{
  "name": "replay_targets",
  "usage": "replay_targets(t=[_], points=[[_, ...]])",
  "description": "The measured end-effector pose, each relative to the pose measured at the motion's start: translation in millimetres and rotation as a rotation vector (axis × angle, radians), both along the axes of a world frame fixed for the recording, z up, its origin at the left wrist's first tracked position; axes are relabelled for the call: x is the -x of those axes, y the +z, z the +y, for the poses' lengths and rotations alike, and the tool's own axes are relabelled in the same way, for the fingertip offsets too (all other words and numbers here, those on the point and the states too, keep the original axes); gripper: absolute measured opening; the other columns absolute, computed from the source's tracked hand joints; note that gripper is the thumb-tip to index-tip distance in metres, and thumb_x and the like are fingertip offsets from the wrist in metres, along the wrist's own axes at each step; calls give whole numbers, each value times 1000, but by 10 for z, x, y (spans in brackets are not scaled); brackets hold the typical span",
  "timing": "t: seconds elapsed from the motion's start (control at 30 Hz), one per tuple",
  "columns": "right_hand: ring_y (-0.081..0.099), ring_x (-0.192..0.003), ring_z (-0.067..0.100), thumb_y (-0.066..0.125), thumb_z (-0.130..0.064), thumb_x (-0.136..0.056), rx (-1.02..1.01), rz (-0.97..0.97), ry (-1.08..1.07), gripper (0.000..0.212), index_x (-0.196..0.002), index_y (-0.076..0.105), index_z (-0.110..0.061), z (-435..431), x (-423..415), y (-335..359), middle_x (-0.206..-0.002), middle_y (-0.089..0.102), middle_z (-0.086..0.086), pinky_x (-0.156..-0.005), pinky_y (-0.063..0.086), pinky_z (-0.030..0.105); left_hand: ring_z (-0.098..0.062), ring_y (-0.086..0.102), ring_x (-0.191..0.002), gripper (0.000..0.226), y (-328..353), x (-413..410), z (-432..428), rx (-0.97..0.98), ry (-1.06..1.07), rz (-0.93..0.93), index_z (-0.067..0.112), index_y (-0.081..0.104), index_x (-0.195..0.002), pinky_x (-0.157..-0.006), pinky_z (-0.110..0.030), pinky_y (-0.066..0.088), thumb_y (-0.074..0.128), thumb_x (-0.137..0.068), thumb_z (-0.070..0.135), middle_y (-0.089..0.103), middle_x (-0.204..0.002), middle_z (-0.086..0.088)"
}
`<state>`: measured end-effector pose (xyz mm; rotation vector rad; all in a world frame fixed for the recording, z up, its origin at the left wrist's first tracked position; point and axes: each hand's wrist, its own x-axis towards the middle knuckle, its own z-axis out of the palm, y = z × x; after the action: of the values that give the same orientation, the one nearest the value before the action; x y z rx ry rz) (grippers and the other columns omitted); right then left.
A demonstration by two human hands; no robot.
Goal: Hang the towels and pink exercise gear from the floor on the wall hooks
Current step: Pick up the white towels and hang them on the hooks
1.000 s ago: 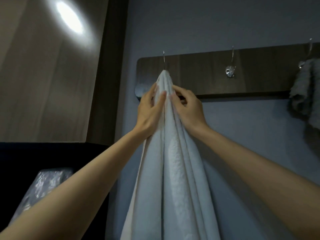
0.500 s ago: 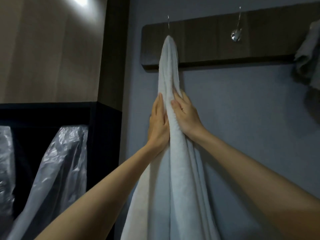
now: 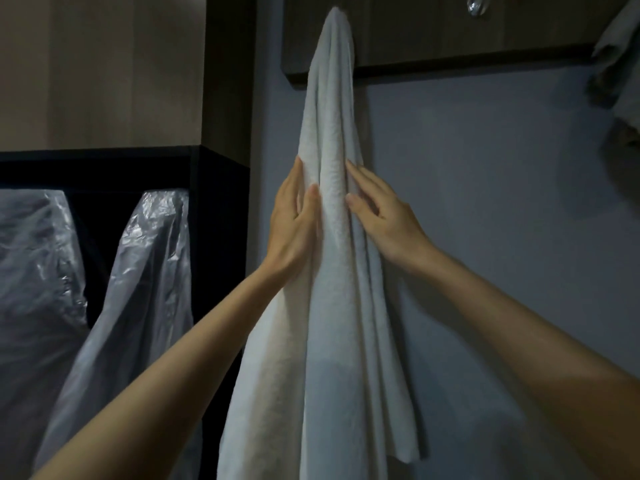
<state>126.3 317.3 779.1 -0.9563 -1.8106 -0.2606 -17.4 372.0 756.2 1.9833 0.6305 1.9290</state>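
Observation:
A long white towel (image 3: pixel 334 323) hangs from the left end of a dark wooden hook board (image 3: pixel 433 32); the hook under its top is hidden. My left hand (image 3: pixel 294 223) lies along the towel's left side, thumb on the front and fingers tucked behind a fold. On the towel's right side my right hand (image 3: pixel 381 216) rests with its fingers spread, only the fingertips touching the cloth. A bare shiny hook (image 3: pixel 477 6) sits on the board further right. No pink gear is in view.
A grey towel (image 3: pixel 620 60) hangs at the right edge. To the left, a dark shelf frame (image 3: pixel 221 202) holds shapes wrapped in clear plastic (image 3: pixel 152 271). The wall behind the towel is plain grey-blue.
Both hands have slid down the hanging towel from just under the hook to about a third of its length. My right hand's fingers have spread apart. The view has tilted down.

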Motion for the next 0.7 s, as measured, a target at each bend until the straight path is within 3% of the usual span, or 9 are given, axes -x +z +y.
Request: replay_targets(t=[0.1, 0.27, 0.33, 0.47, 0.7], points=[[27, -134, -5, 46, -25, -97, 0, 4, 34, 49, -144, 32, -24, -207, -77, -217, -151, 32, -9, -107, 18, 4, -6, 21, -142, 54, -125, 77, -253, -32, 125, 89, 36, 20, -147, -117, -43, 23, 36, -97, 49, 20, -156, 11], [31, -137, 3, 46, -30, -96, 25, -16, -19, 49, -144, 34, -29, -459, -228, -657, -149, 36, -13, -113, 24, 22, -7, 15, -145, 54, -490, 124, -728, -150, 445, 331, 38, 18, -147, -118, -37, 17, 33, -97, 51, 19, -157, 9], [32, -136, 4, 44, -33, -96, 38, -47, -75, 49, -144, 33, -31, -584, -272, -854, -149, 36, -13, -112, 25, 23, -11, 11, -146, 52, -667, 152, -909, -164, 560, 444, 39, 15, -147, -119, -38, 13, 30, -98, 48, 17, -158, 8], [36, -134, 9, 39, -40, -94, 49, -153, -205, 51, -144, 30, -34, -890, -314, -1273, -148, 38, -12, -110, 34, 41, -15, 8, -147, 51, -1080, 227, -1208, -166, 696, 632, 38, 13, -148, -120, -41, 8, 26, -99, 47, 16, -158, 5], [33, -136, 10, 34, -42, -95, 115, -324, -362, 52, -146, 27, -33, -1635, -204, -1980, -150, 35, -10, -110, 25, 32, -21, 15, -146, 53, -1927, 427, -1790, -113, 710, 777, 33, 18, -148, -118, -42, 10, 29, -98, 47, 22, -156, 1]])
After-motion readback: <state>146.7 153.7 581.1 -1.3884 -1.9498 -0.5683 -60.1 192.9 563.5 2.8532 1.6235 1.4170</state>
